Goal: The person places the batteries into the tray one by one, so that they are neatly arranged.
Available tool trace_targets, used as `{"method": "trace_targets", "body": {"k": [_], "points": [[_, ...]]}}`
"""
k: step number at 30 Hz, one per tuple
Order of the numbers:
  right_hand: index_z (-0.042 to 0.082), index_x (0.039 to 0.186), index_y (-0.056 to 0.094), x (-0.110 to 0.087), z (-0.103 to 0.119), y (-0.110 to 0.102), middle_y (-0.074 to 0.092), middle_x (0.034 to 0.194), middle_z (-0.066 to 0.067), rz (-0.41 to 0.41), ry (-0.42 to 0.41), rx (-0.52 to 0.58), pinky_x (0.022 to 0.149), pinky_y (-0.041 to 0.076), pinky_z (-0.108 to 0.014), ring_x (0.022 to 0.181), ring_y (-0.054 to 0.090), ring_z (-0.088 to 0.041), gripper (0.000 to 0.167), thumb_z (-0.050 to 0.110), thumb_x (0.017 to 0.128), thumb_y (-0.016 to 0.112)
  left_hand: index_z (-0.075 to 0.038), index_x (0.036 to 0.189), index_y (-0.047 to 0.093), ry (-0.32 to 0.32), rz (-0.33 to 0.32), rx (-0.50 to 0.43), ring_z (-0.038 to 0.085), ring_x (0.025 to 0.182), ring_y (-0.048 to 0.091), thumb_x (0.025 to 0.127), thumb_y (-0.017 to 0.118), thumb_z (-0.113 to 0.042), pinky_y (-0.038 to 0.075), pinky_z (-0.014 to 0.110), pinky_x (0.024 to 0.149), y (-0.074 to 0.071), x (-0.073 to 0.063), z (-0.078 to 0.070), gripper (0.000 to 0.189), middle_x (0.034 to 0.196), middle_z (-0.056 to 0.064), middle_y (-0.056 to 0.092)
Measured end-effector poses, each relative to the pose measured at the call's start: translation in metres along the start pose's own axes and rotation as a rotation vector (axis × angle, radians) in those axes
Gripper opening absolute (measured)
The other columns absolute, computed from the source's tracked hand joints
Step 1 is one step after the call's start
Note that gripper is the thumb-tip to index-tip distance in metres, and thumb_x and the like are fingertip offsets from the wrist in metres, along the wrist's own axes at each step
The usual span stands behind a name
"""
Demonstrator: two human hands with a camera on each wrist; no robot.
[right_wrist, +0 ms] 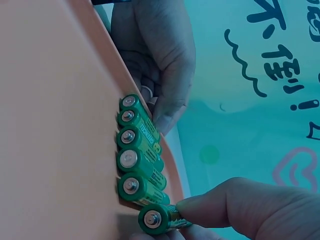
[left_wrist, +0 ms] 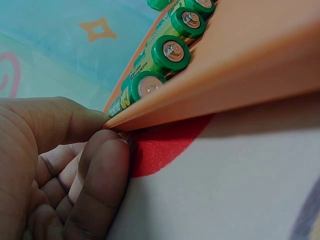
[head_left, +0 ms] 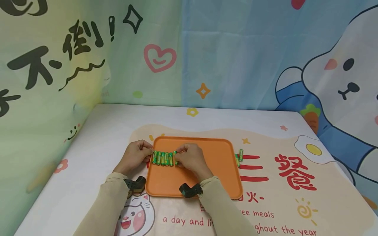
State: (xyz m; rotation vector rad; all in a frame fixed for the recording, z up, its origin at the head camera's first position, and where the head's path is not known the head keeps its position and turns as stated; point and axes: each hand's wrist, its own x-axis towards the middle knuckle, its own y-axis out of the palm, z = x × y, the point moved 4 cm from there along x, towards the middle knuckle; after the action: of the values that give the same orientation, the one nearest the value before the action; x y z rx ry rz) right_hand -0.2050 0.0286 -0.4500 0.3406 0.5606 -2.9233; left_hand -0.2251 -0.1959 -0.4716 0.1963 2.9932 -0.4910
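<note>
Left hand (head_left: 135,156) pinches the left rim of an orange tray (head_left: 212,164), thumb above and fingers beneath; right hand (head_left: 192,160) grips one battery (right_wrist: 152,219) between thumb and fingers, over the tray beside the end of a row of five batteries (head_left: 162,158); whether the held one touches the tray, I cannot tell. Two more batteries (head_left: 241,155) lie outside, just beside the tray's right edge; the tray sits on a table (head_left: 118,118) whose cover bears red lettering (head_left: 295,172) and a printed fried egg (head_left: 313,149); behind rises a printed backdrop (head_left: 230,65). From the head view, the right hand hides much of the held battery; the sleeves (head_left: 100,203) and tray cover parts of the printing; each wrist wears a black device (head_left: 190,190). All the batteries are green with gold-yellow markings; the five lie side by side near the tray's left rim, some showing a raised metal nub toward the person, others a flat silvery end; the held one shows its nub.
</note>
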Motion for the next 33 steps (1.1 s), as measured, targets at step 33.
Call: {"method": "trace_targets", "body": {"k": [33], "points": [[0.007,0.099,0.073,-0.0019,0.0031,0.0054,0.073,0.089,-0.006,-0.066,-0.024,-0.151,0.059,0.055,-0.031,0.061,0.069,-0.016,0.013,0.005,0.086,0.076,0.006,0.109,0.066,-0.034,-0.010,0.026,0.012,0.070,0.063,0.099,0.062,-0.005,0.056,0.023,0.064,0.0001,-0.0019,-0.0001,0.016,0.083,0.006,0.067]]}}
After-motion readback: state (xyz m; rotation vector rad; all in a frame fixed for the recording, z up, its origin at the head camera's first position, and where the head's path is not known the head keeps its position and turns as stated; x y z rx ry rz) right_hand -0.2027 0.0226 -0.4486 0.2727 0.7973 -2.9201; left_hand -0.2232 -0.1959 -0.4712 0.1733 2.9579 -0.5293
